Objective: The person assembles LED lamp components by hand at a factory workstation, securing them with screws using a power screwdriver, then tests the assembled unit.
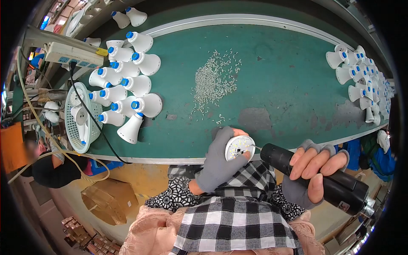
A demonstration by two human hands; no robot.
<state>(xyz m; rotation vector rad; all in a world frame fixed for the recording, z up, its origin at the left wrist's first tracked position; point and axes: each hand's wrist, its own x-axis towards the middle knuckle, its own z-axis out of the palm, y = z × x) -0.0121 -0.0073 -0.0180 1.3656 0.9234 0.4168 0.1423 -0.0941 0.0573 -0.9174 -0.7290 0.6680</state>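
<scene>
My left hand [219, 163], in a grey fingerless glove, grips a white LED bulb base whose round circuit board [239, 146] faces up toward me. Small yellow LEDs and dark components dot that board. Wrapped around a black electric screwdriver [278, 158] is my right hand [312, 172], gloved the same way. The screwdriver's thin bit points left, its tip right at the board's right edge. Beyond my hands, a loose heap of small screws [214, 80] lies spread on the green table [289, 89].
White bulb housings with blue caps [146, 63] stand grouped on the left; many more [363, 85] crowd the right end. A pale green basket [70, 123] holds bulb parts beside a power strip [74, 54]. A black cable [87, 106] hangs over the table's front edge. Below is a cardboard box [108, 199].
</scene>
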